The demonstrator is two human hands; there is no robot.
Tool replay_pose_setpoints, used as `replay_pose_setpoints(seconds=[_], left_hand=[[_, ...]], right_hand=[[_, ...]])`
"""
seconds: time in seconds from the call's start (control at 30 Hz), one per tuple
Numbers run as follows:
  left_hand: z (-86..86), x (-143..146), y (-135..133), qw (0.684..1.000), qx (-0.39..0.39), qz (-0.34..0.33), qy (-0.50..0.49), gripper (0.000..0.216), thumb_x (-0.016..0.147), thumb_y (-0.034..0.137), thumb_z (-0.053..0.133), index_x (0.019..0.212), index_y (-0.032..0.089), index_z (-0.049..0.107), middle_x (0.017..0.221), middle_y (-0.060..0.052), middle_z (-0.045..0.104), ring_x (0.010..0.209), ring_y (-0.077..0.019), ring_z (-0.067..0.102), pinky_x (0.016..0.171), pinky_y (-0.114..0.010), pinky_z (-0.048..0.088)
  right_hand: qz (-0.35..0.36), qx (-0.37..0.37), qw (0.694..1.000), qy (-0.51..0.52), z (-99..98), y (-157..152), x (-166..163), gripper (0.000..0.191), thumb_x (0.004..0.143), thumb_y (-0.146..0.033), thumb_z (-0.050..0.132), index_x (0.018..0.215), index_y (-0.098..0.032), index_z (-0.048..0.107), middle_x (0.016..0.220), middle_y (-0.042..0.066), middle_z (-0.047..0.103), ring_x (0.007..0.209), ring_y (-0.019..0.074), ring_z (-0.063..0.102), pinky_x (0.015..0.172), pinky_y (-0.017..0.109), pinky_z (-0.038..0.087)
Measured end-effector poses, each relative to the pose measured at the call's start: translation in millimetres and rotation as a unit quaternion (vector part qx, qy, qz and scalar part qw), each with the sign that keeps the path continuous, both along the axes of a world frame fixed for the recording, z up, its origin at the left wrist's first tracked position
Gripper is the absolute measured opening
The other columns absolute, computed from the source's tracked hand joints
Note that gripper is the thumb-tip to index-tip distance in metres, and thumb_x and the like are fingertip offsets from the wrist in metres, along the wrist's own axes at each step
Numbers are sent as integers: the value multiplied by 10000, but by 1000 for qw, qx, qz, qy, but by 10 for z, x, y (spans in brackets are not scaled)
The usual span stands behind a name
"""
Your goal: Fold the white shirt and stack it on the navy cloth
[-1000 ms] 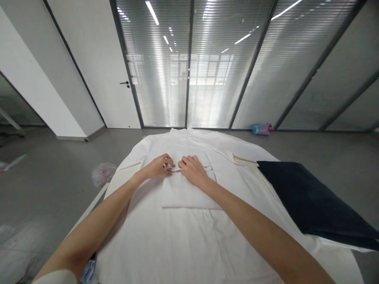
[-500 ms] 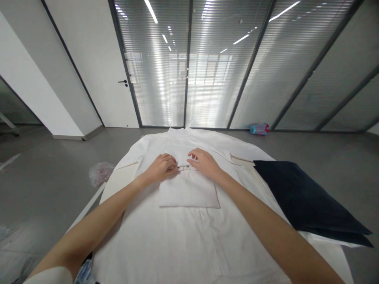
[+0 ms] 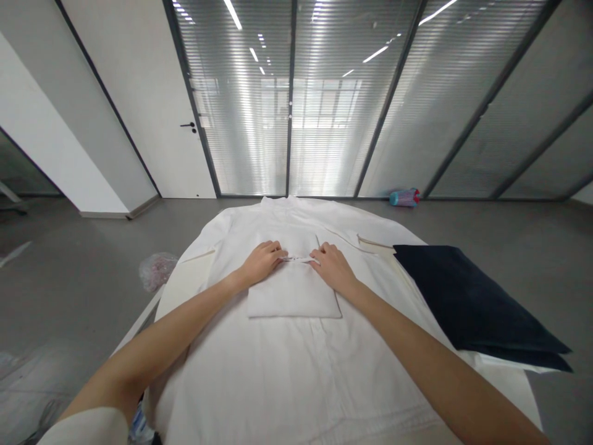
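A white shirt (image 3: 287, 377) lies spread flat over a table, collar at the far end. On its middle rests a smaller folded white cloth (image 3: 293, 292) with a thin white tie (image 3: 299, 259) at its far edge. My left hand (image 3: 263, 262) pinches the left end of that tie, fingers curled. My right hand (image 3: 332, 267) pinches the right end, fingers bent. The tie runs taut between both hands.
A folded dark navy cloth (image 3: 467, 303) lies on the table's right side. On the grey floor sit a crumpled plastic bag (image 3: 157, 269) at the left and a teal and red bottle (image 3: 404, 198) by the glass wall. A white door (image 3: 152, 105) stands behind.
My hands were together at the cloth's far edge; they have drawn apart sideways, stretching the thin tie straight between them. The view has shifted slightly.
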State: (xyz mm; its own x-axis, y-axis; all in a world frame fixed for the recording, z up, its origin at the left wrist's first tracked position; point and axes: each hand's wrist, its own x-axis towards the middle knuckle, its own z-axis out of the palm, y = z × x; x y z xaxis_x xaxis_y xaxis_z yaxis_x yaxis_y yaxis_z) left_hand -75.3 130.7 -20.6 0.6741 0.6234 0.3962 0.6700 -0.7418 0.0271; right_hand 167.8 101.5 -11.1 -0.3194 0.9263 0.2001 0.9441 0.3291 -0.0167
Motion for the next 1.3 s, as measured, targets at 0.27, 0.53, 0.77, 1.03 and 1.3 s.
replay_pose_setpoints(seconds=[0.27, 0.53, 0.77, 1.03, 1.3], left_hand=[[113, -149, -118, 996, -47, -70, -26, 315, 983, 291, 513, 1262, 199, 626, 1163, -112, 616, 1049, -223, 597, 929, -352, 469], [287, -245, -330, 994, -83, -64, 23, 655, 976, 531, 471, 1515, 184, 336, 1202, -148, 625, 1064, -261, 627, 938, -394, 478], [230, 185, 135, 990, -16, -138, -4, 358, 1013, 276, 436, 1338, 228, 578, 1389, -112, 566, 1325, -255, 491, 1085, -412, 385], [-99, 281, 264, 975, -95, -195, 44, 470, 1042, 260, 324, 1505, 231, 391, 1534, -55, 428, 1489, -215, 247, 1205, -447, 175], [156, 253, 194, 967, -125, -220, 37, 408, 1006, 262, 447, 1402, 281, 540, 1491, -51, 494, 1457, -227, 324, 1173, -425, 261]], right_hand=[[140, 38, 989, -5, 237, -284, 138, 306, 959, -164, 480, 1192, -183, 678, 1278, 153, 541, 1144, 278, 518, 963, 437, 419], [264, 19, 964, -13, 270, -954, 304, 469, 830, -340, 727, 1254, -170, 616, 1161, 131, 620, 1022, 263, 589, 898, 416, 479], [272, 123, 952, -69, 99, -1016, 138, 339, 870, -217, 638, 1195, -122, 621, 1024, 129, 672, 981, 265, 615, 882, 420, 491], [258, 210, 940, -70, -91, -1016, -211, 313, 921, -159, 566, 1229, -108, 599, 1205, 157, 650, 1114, 274, 598, 926, 408, 487], [267, 180, 942, -100, 201, -999, -266, 203, 950, -93, 482, 1082, -124, 633, 936, 90, 692, 841, 204, 642, 759, 349, 480]])
